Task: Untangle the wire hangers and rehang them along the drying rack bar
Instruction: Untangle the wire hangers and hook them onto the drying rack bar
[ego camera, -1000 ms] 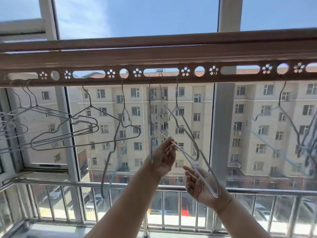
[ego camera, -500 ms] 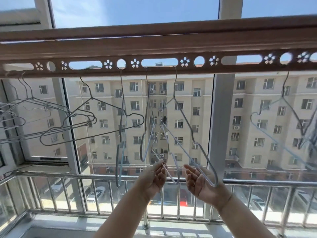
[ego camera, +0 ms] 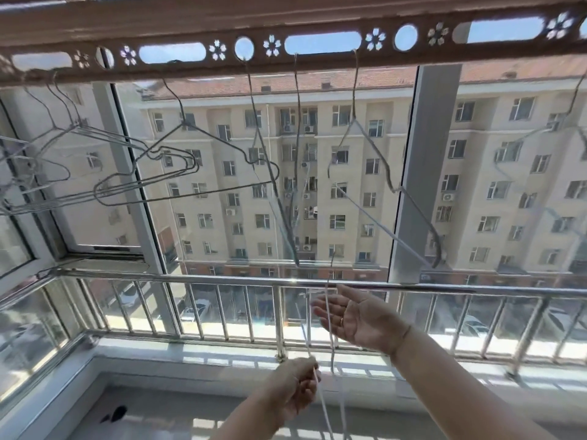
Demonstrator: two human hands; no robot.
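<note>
Left hand is pinching a white wire hanger low by the railing. Right hand is hovering spread, palm up, beside it. Other hangers are dangling from the perforated rack bar.

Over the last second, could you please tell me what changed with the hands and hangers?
Both hands dropped from the hanging cluster. The left hand now closes on a pale wire hanger pulled down below the railing; the right hand has opened beside it. The other hangers stay hooked on the rack bar.
</note>
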